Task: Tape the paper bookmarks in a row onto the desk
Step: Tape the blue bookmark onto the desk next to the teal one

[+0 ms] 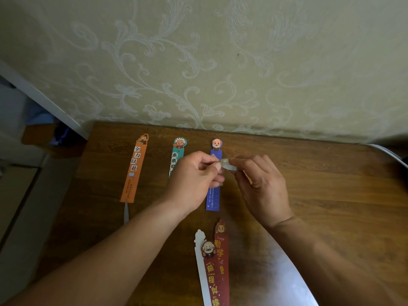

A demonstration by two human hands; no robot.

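Presently tape roll (229, 164) is gripped by right hand (260, 184) over blue bookmark (213, 196) on desk (331, 184); its end is pinched by left hand (194, 173). Tape judged flimsy, clingy: to be held at edges.

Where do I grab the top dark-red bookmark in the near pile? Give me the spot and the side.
Probably its cartoon-head end: the top dark-red bookmark lies flat on the others, head pointing away from you, and that rounded tip overlaps the white bookmark beneath. Come from the far left and pinch the tip, thumb slid under.
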